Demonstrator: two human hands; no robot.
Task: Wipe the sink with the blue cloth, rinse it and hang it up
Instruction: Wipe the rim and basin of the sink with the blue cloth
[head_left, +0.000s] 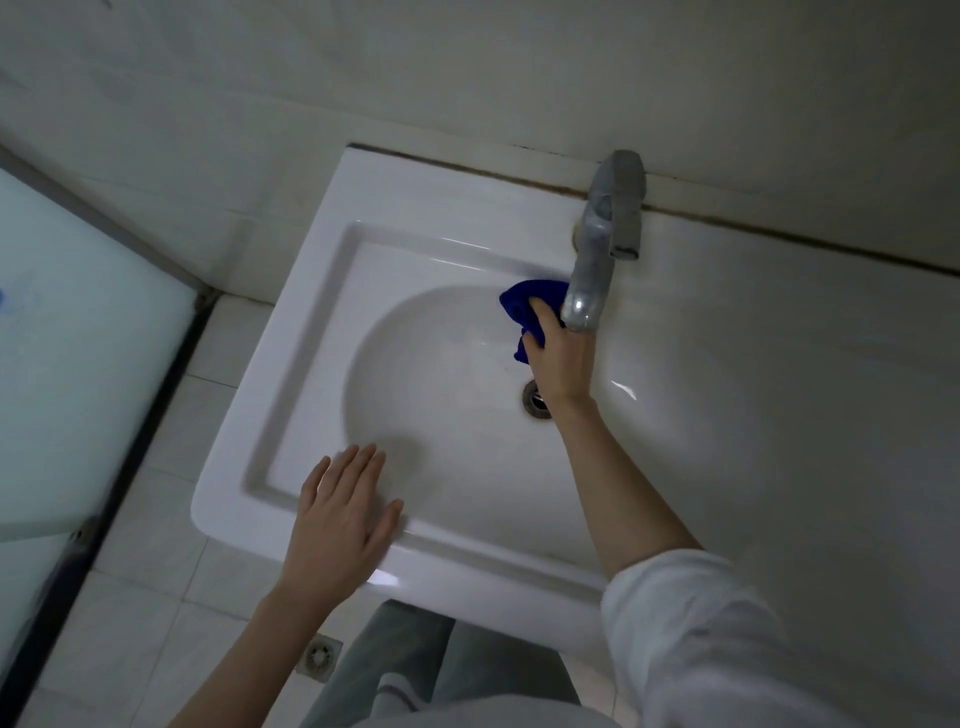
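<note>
Head view, only one there is: the blue cloth (524, 306) is seen as a deep royal blue, bunched and crumpled into a small wad, with one fold hanging down toward 6 o'clock. It's pressed against the back slope of the white sink (322, 332) bowl, right under the spout of the grey metal faucet (597, 249). The cloth is gripped by the right hand (558, 358), fingers curled around it, so most of the wad sticks out at roughly 11 o'clock from the knuckles. How tightly it's squeezed can't be made out, since part of the hand is hidden behind the spout. The drain (535, 399) is found just at 7 o'clock of that hand, partly covered by the wrist. The left hand (345, 512) is laid flat and spread open on the sink's front rim, nothing held, well apart from the cloth.
</note>
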